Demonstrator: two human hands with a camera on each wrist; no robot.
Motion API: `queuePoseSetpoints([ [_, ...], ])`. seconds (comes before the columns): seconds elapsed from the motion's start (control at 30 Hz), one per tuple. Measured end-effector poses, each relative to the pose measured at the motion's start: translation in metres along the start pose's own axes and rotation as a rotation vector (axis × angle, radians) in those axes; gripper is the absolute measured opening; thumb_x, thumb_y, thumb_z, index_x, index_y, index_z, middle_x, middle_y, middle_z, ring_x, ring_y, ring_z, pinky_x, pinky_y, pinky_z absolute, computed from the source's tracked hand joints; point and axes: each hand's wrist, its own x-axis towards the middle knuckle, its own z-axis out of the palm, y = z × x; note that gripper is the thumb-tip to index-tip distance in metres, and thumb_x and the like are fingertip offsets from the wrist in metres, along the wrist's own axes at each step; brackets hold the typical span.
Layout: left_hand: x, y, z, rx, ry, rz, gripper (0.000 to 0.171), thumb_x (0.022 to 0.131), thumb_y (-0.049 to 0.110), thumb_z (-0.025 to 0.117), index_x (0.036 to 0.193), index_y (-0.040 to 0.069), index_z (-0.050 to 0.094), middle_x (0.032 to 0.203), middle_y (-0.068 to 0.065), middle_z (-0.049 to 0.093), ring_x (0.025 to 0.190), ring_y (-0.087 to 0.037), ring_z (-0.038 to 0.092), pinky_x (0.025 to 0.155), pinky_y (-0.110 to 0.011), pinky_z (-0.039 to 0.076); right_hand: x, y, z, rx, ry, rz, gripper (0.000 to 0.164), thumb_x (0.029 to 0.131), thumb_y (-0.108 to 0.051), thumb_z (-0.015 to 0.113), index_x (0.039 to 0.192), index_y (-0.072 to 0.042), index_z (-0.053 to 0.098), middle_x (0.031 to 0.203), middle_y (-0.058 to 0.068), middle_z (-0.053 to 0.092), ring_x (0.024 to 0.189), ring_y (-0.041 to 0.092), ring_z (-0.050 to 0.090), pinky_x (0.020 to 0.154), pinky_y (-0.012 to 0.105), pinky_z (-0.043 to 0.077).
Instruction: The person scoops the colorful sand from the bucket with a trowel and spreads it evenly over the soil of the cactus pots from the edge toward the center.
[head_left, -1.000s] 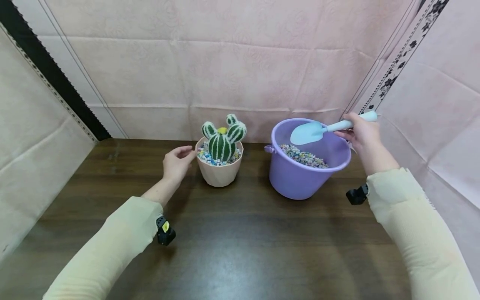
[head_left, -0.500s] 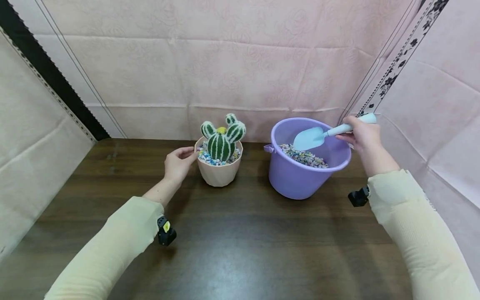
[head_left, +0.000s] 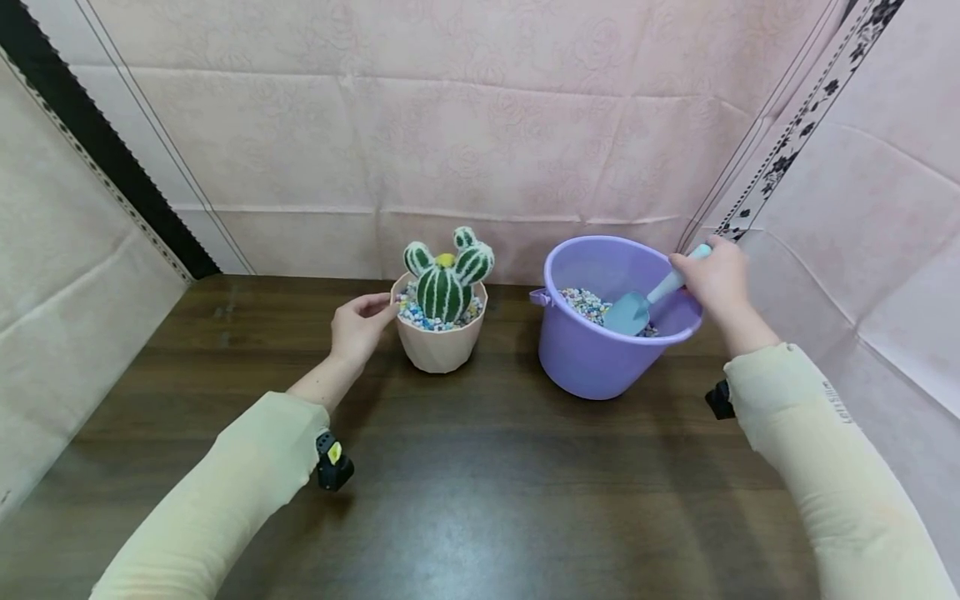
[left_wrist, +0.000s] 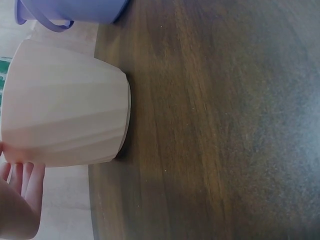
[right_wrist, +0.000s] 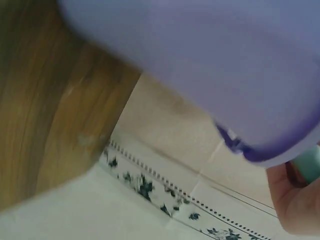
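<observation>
A knitted-looking green cactus [head_left: 441, 296] with white stripes and a yellow top stands in a pale beige flowerpot [head_left: 438, 350] of coloured pebbles. My left hand [head_left: 356, 329] pinches the pot's left rim; in the left wrist view, its fingers [left_wrist: 31, 180] lie against the pot wall. To the right is a purple bucket [head_left: 588, 358] part-filled with small coloured pebbles [head_left: 583, 302]. My right hand [head_left: 720, 279] grips the handle of a light blue trowel [head_left: 628, 314] over the bucket's right rim. The trowel's blade slants down onto the pebbles, its tip among them.
Both containers stand near the back of a dark wooden table [head_left: 465, 492]. Pale patterned cloth [head_left: 480, 142] hangs behind and at both sides, close to the bucket on the right. The bucket's handle lug [head_left: 538, 297] sticks out toward the pot.
My right hand has lowered the trowel from above the bucket's opening, tilting its blade down into the pebbles. My left hand stays at the pot's rim.
</observation>
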Motion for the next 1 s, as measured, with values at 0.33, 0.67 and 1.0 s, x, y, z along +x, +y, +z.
queuePoseSetpoints([
  [0.33,0.001,0.001,0.003,-0.012,-0.002,-0.004,0.038,0.091,0.025,0.061,0.124,0.007,0.06,0.121,-0.013,0.062,0.102,-0.017,0.056,0.078,-0.024,0.055,0.0,0.009,-0.006,-0.341,-0.009,0.015,0.061,0.088,-0.046,0.047,0.128,0.0,0.043,0.109,0.03,0.055,0.1,0.047,0.051,0.076,0.054,0.043],
  [0.67,0.003,0.002,0.002,0.196,-0.013,0.166,0.046,0.092,0.032,0.056,0.13,0.007,0.054,0.131,-0.014,0.056,0.121,-0.026,0.05,0.103,-0.041,0.043,-0.003,0.003,-0.01,-0.15,0.005,0.044,0.1,0.083,-0.076,0.032,0.15,-0.006,0.008,0.15,0.029,0.019,0.136,0.046,0.016,0.108,0.062,0.02],
  [1.0,-0.006,0.004,-0.009,0.641,-0.131,0.558,0.074,0.091,0.049,0.052,0.146,0.007,0.029,0.153,-0.018,0.022,0.14,-0.04,0.014,0.112,-0.063,0.01,-0.043,-0.044,0.008,-0.173,-0.055,-0.23,0.084,0.091,-0.067,0.023,0.151,-0.011,0.004,0.155,0.023,-0.001,0.141,0.045,-0.009,0.106,0.071,-0.011],
])
